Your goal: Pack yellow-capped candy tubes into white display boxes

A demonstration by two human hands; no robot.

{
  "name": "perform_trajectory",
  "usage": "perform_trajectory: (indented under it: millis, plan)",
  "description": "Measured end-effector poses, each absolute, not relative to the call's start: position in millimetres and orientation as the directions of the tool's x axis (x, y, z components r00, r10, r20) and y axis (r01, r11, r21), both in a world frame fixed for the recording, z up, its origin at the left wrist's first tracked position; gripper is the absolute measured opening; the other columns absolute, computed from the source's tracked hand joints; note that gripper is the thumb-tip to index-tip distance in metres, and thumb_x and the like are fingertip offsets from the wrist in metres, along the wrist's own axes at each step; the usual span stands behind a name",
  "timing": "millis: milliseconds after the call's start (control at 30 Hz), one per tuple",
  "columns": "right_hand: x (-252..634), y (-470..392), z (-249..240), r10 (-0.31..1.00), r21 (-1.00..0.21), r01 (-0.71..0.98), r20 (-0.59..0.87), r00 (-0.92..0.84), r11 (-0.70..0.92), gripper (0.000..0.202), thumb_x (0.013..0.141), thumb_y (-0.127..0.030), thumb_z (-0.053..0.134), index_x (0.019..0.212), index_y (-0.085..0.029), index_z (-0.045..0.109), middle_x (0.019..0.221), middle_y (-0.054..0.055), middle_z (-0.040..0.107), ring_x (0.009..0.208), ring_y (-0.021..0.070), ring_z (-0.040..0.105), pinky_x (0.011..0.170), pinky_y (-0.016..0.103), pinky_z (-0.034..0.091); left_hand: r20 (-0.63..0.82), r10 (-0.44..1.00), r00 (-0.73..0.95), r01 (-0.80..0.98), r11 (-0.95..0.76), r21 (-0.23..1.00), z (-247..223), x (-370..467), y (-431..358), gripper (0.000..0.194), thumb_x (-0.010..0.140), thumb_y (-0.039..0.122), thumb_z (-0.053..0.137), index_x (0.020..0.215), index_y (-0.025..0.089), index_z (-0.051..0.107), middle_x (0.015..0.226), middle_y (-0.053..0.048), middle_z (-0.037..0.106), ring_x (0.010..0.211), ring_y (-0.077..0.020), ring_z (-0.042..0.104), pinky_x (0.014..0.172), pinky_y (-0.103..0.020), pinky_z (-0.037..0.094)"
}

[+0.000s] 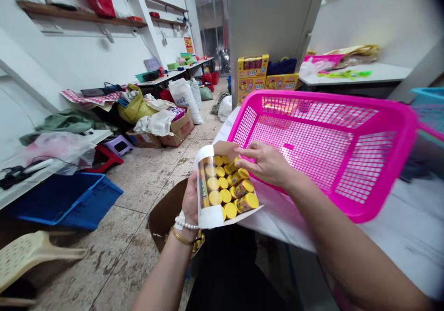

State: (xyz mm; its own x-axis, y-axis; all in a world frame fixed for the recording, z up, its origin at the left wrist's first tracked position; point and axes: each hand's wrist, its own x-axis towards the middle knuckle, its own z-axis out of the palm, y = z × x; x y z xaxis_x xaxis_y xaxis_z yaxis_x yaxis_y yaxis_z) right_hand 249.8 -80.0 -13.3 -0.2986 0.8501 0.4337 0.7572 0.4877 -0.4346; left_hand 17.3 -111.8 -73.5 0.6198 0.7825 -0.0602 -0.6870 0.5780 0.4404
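A white display box [212, 216] with a clear window is tilted in front of me, its side open to the right. Inside it stand several small yellow-capped tubs [225, 195], a few leaning outward at the open side. My left hand [190, 200], with a pearl bracelet at the wrist, grips the box's left side from below. Over the box's upper right corner is my right hand [265, 163], its fingers reaching to the brown flap and the topmost tubs; the index and middle fingers are apart. Whether its thumb touches a tub is hidden.
A pink mesh basket [312, 144] rests on the white-covered table [409, 228] at right. Below the box, a cardboard carton [163, 209] holds more yellow items. Yellow boxes [251, 75] are stacked behind. A blue crate [86, 204] and cream stool [31, 255] stand left.
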Motion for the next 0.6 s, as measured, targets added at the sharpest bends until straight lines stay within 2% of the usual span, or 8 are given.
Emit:
perform_trajectory:
  millis: [67, 133, 233, 267, 333, 433, 500, 600]
  plan:
    - [275, -93, -1, 0.791, -0.361, 0.839, 0.599, -0.127, 0.408, 0.044, 0.094, -0.053, 0.064, 0.129, -0.028, 0.073, 0.109, 0.010, 0.067, 0.100, 0.0278, 0.062, 0.091, 0.044, 0.050, -0.056, 0.776, 0.629, -0.680, 0.583, 0.445, -75, 15, -111, 0.071, 0.098, 0.064, 0.038, 0.155, 0.020, 0.040, 0.145, -0.015, 0.061, 0.140, -0.0342, 0.051, 0.120, -0.055, 0.033]
    - [307, -112, 2, 0.672, -0.282, 0.936, 0.737, 0.072, 0.208, 0.049, 0.091, -0.054, 0.067, 0.131, -0.026, 0.070, 0.127, 0.014, 0.064, 0.124, 0.0370, 0.053, 0.109, 0.056, 0.038, -0.052, 0.768, 0.638, -0.675, 0.590, 0.443, -78, 12, -110, 0.071, 0.098, 0.063, 0.041, 0.153, 0.020, 0.042, 0.142, -0.015, 0.064, 0.137, -0.0338, 0.055, 0.119, -0.055, 0.036]
    - [354, -143, -21, 0.651, -0.258, 0.966, 0.734, 0.195, 0.001, 0.052, 0.085, -0.057, 0.071, 0.124, -0.023, 0.071, 0.143, 0.014, 0.058, 0.139, 0.0417, 0.041, 0.119, 0.066, 0.018, -0.032, 0.744, 0.668, -0.662, 0.613, 0.431, -79, 8, -109, 0.069, 0.098, 0.062, 0.043, 0.153, 0.021, 0.044, 0.138, -0.015, 0.066, 0.132, -0.0337, 0.059, 0.117, -0.056, 0.039]
    - [368, -151, -33, 0.659, -0.323, 0.946, 0.708, 0.255, -0.019, 0.051, 0.083, -0.058, 0.071, 0.120, -0.023, 0.072, 0.145, 0.014, 0.056, 0.140, 0.0407, 0.041, 0.120, 0.065, 0.016, -0.020, 0.730, 0.683, -0.655, 0.625, 0.424, -80, 7, -109, 0.068, 0.098, 0.062, 0.043, 0.153, 0.022, 0.044, 0.139, -0.015, 0.066, 0.132, -0.0337, 0.059, 0.117, -0.056, 0.039]
    - [393, -161, -56, 0.633, -0.618, 0.784, 0.584, 0.508, -0.058, 0.050, 0.078, -0.054, 0.075, 0.115, -0.022, 0.073, 0.148, 0.014, 0.053, 0.143, 0.0377, 0.039, 0.122, 0.060, 0.019, 0.014, 0.701, 0.713, -0.644, 0.647, 0.407, -79, 6, -108, 0.068, 0.098, 0.061, 0.043, 0.154, 0.022, 0.043, 0.139, -0.015, 0.065, 0.133, -0.0337, 0.059, 0.117, -0.055, 0.038]
    - [421, -159, -68, 0.617, -0.947, 0.311, 0.199, 0.761, -0.079, 0.042, 0.079, -0.049, 0.070, 0.109, -0.020, 0.070, 0.131, 0.016, 0.065, 0.128, 0.0334, 0.058, 0.110, 0.055, 0.044, 0.080, 0.673, 0.735, -0.643, 0.656, 0.395, -79, 6, -106, 0.067, 0.099, 0.059, 0.043, 0.153, 0.021, 0.044, 0.140, -0.016, 0.065, 0.134, -0.0338, 0.058, 0.119, -0.054, 0.037]
    - [431, -148, -63, 0.683, -0.986, 0.144, 0.046, 0.729, -0.087, 0.030, 0.081, -0.043, 0.064, 0.098, -0.018, 0.069, 0.102, 0.015, 0.074, 0.100, 0.0302, 0.072, 0.088, 0.048, 0.060, 0.114, 0.664, 0.739, -0.646, 0.650, 0.400, -80, 5, -105, 0.065, 0.099, 0.057, 0.042, 0.153, 0.021, 0.045, 0.140, -0.015, 0.065, 0.134, -0.0337, 0.057, 0.119, -0.054, 0.036]
    - [433, -129, -48, 0.812, -0.994, 0.074, -0.022, 0.584, -0.081, 0.012, 0.070, -0.024, 0.068, 0.079, -0.017, 0.067, 0.071, 0.010, 0.072, 0.071, 0.0258, 0.074, 0.066, 0.039, 0.064, 0.152, 0.638, 0.755, -0.636, 0.657, 0.405, -82, 4, -104, 0.063, 0.101, 0.056, 0.037, 0.152, 0.021, 0.047, 0.139, -0.016, 0.066, 0.135, -0.0341, 0.057, 0.119, -0.055, 0.036]
